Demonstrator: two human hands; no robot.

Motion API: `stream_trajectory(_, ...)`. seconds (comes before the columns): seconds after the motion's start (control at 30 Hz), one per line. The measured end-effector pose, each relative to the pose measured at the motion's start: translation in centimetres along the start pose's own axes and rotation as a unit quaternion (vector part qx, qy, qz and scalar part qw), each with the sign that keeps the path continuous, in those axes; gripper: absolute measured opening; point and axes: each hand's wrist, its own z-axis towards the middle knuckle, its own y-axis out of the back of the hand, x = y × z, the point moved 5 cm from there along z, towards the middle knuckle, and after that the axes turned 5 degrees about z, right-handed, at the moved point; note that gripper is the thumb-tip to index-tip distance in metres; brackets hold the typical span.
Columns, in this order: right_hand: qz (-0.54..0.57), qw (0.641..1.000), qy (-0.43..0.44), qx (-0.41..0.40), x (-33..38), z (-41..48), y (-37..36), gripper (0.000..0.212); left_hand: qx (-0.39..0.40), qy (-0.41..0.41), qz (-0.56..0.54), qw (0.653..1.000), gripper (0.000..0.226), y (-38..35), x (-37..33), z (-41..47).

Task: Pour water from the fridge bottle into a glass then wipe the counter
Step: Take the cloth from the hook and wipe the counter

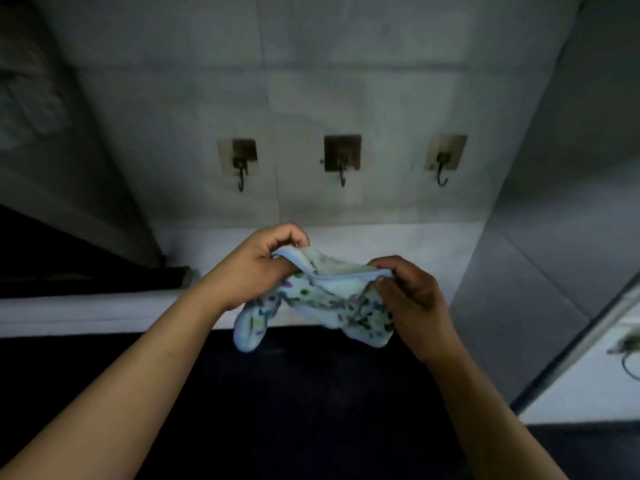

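Observation:
A small light-blue cloth (332,296) with a coloured speckled print hangs between both my hands in the middle of the head view. My left hand (256,265) pinches its upper left edge. My right hand (408,296) pinches the upper right edge. The cloth sags below my hands in two loose lobes, held in the air in front of the tiled wall. No bottle or glass is in view.
Three adhesive wall hooks (342,161) sit in a row on the grey tiled wall above my hands, all bare. A pale ledge (86,313) runs along the wall's foot. A grey side panel (554,237) rises at the right. A dark surface lies below.

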Motion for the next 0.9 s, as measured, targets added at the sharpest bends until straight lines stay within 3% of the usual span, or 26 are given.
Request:
stream_trajectory(0.1,-0.01,0.997,0.011,-0.072,1.5,2.5,2.4,0.022,0.055,0.048,-0.06,0.996,0.004,1.5,0.1,1.7)
stream_trajectory(0.17,0.036,0.994,-0.054,-0.083,1.4,4.9,4.1,0.016,0.072,0.076,-0.078,0.991,0.028,2.5,0.2,3.1)
stream_trajectory(0.23,0.13,0.981,-0.142,-0.037,0.5,7.5,4.3,0.014,0.033,0.1,-0.039,0.994,0.04,3.5,0.5,5.1)
stream_trajectory(0.3,0.143,0.976,-0.161,-0.024,0.2,10.5,4.6,0.012,-0.027,0.113,-0.018,0.993,0.034,4.2,0.8,7.7)
stream_trajectory(0.4,0.074,0.985,-0.143,-0.059,0.0,15.2,5.1,0.019,-0.118,0.131,-0.014,0.984,0.023,4.8,1.4,12.0)
stream_trajectory(0.53,-0.08,0.982,-0.117,-0.122,-0.9,20.1,5.5,0.027,-0.197,0.098,0.153,0.963,0.021,4.5,0.9,16.4)
stream_trajectory(0.63,-0.203,0.968,-0.106,-0.098,-2.3,22.3,5.0,0.026,-0.244,0.098,0.194,0.945,0.025,3.9,1.5,17.8)
stream_trajectory(0.77,-0.319,0.93,-0.175,-0.051,-5.4,22.1,4.4,0.022,-0.202,0.168,0.286,0.921,0.02,1.7,5.3,17.2)
stream_trajectory(0.9,-0.369,0.908,-0.2,0.007,-8.7,20.5,2.7,0.034,-0.145,0.183,0.226,0.946,0.032,-2.6,8.2,16.3)
